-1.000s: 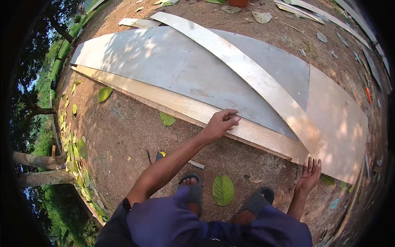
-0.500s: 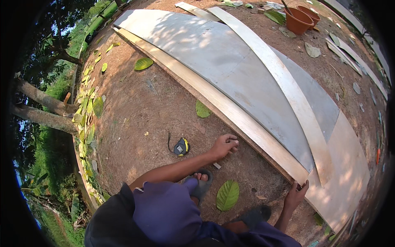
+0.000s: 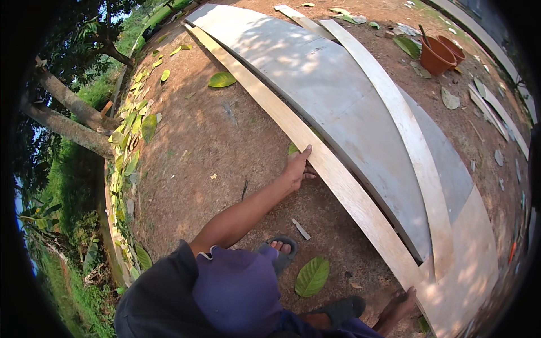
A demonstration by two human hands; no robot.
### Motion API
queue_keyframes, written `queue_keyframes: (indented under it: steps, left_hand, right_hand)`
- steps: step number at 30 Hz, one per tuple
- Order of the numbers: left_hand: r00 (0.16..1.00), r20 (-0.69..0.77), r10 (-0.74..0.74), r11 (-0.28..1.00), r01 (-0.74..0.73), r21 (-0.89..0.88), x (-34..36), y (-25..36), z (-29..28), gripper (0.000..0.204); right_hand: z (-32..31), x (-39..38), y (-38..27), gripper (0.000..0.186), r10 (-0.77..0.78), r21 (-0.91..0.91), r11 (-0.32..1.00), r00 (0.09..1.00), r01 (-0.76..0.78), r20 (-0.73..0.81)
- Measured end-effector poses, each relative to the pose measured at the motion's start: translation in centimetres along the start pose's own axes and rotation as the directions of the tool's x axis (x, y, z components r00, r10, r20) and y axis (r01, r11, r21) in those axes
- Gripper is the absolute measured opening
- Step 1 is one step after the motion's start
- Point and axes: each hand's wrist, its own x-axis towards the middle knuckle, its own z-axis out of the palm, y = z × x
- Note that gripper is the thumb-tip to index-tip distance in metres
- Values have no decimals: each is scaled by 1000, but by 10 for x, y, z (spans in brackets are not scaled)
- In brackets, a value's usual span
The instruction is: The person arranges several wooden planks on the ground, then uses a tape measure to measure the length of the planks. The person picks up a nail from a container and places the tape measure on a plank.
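Observation:
A long, pale wooden strip (image 3: 346, 197) runs diagonally from the far left toward my right side. My left hand (image 3: 297, 170) grips it partway along, thumb on top and fingers curled beneath the edge. Down at the strip's near end, my right hand (image 3: 399, 307) holds its edge, some fingers hidden. A dark gap shows between the strip and the large grey sheet (image 3: 315, 79) beside it. Across that sheet lies a narrower whitish strip (image 3: 403, 121). A pale panel (image 3: 470, 265) extends past the sheet's near end.
Two nested orange-brown pots (image 3: 437, 58) stand at the far right, near loose offcuts (image 3: 489, 112). A big green leaf (image 3: 312, 276) and a small wood scrap (image 3: 301, 229) lie by my sandalled feet. Tree trunks (image 3: 70, 129) rise at the left, beside fallen yellow-green leaves (image 3: 127, 141).
My left hand has moved forward and taken hold of the wooden strip. The strip has shifted away from the grey sheet, toward me. My left forearm now covers the tape measure.

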Motion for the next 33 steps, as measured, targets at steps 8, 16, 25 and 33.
queue_keyframes:
  steps: [8,16,25,33]
  left_hand:
    - [991,-37,131,976,-136,-172,-15,-6,-7,33]
    - [953,-244,179,975,-205,-83,-20,-35,-64,37]
    - [963,-264,60,998,-56,21,30,-45,-141,35]
    - [973,-211,-95,963,143,230,3,-25,-110,30]
  right_hand:
    - [-10,-10,26,28,0,-180,984,996,15,86]
    - [6,-19,25,23,107,-248,967,973,-54,205]
    - [54,11,-30,45,325,-860,265,800,435,505]
    - [39,113,-78,63,-328,-869,413,935,272,137]
